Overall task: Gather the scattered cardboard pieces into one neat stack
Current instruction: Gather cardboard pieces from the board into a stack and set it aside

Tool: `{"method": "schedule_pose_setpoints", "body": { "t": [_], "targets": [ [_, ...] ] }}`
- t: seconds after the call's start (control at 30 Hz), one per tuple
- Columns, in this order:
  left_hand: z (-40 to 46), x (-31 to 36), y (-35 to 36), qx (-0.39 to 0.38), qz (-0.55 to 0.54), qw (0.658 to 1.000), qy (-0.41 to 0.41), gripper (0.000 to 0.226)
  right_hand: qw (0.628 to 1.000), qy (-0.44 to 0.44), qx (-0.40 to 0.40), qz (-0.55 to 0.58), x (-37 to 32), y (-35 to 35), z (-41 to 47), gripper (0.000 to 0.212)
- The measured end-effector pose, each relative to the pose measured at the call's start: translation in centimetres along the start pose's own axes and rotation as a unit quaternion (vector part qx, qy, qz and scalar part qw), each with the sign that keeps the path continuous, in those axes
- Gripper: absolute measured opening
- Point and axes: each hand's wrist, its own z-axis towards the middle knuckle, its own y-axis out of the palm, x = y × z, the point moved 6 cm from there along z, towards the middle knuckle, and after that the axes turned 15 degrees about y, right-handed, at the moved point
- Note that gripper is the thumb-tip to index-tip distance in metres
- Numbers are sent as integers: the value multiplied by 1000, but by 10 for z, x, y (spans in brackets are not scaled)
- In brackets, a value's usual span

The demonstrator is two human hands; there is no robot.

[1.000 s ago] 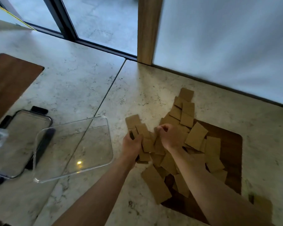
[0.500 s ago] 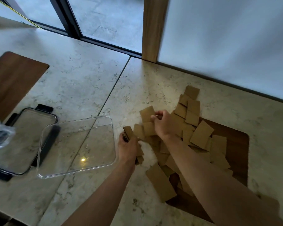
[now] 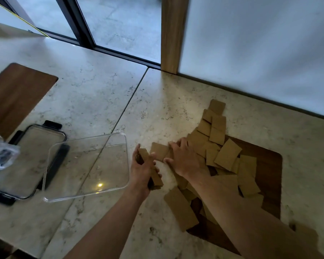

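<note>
Several brown cardboard pieces (image 3: 226,155) lie scattered and overlapping on the marble counter, partly over a dark wooden inlay (image 3: 267,184). My left hand (image 3: 142,170) grips a small stack of cardboard pieces (image 3: 148,165) on edge, left of the pile. My right hand (image 3: 182,158) lies flat, fingers spread, on the pile's left side, its fingertips touching a loose piece (image 3: 159,151). A long piece (image 3: 180,208) lies at the near edge of the pile. My right forearm hides part of the pile.
A clear plastic container (image 3: 86,165) sits left of my left hand, overlapping a black-clipped lid (image 3: 29,159). A crumpled plastic bag (image 3: 0,152) is at the far left. A wooden post (image 3: 173,34) and a white wall stand behind the counter.
My right hand has gone from pinching a piece near the pile's far left to lying flat with fingers spread. The left hand still holds its stack, now slightly further left.
</note>
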Motion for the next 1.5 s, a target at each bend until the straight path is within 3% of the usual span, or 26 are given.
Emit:
{"method": "schedule_pose_setpoints", "body": {
  "t": [0.07,0.13,0.2,0.27,0.3,0.37,0.43,0.5,0.57,0.6,0.7,0.8,0.97,1.1,1.17,1.23,1.33,1.37,1.43,1.5],
  "targets": [
    [0,3,0,4,-5,1000,8,40,999,-2,12,43,-3,-7,2,43],
    [-1,5,2,9,5,1000,9,31,976,62,15,209,10,-19,7,26],
    [1,3,8,13,16,1000,2,36,910,173,-16,377,31,-19,6,20],
    [2,2,17,4,19,1000,-1,42,844,234,-106,471,37,-9,-6,20],
    [3,1,25,-6,32,999,3,40,834,235,-161,473,35,-2,-15,21],
    [6,-3,38,-33,83,996,12,33,869,194,-194,411,32,4,-25,20],
    [9,-6,47,-47,101,994,11,38,910,170,-85,368,47,-12,-23,21],
    [12,-9,57,-62,69,996,1,47,924,223,75,303,83,-41,-16,20],
    [13,-9,66,-87,50,995,10,53,915,316,161,192,124,-60,-16,37],
    [12,-9,73,-106,38,994,12,52,907,365,154,141,143,-61,-16,54],
    [6,-12,93,-142,-5,990,-13,48,887,449,20,111,176,-47,-22,99],
    [-1,-15,114,-161,-19,986,-32,51,901,409,23,143,188,-40,-20,98],
    [-1,-18,133,-183,49,982,-4,46,882,336,101,313,207,-52,-21,31],
    [-7,-24,142,-192,114,975,-10,50,876,307,105,358,220,-64,-28,25],
    [-13,-28,146,-204,139,968,-41,74,837,289,60,460,221,-67,-31,30],
    [-19,-32,146,-202,168,962,-70,85,764,254,-21,593,211,-67,-34,36],
    [-28,-30,151,-206,129,967,-71,53,714,202,-108,661,185,-67,-38,37],
    [-30,-30,152,-212,109,968,-73,52,699,188,-137,677,175,-65,-40,36],
    [-32,-30,153,-227,78,968,-70,55,702,164,-197,665,160,-56,-44,38],
    [-31,-28,150,-215,83,971,-59,42,765,156,-229,581,158,-49,-46,47]
  ]
}}
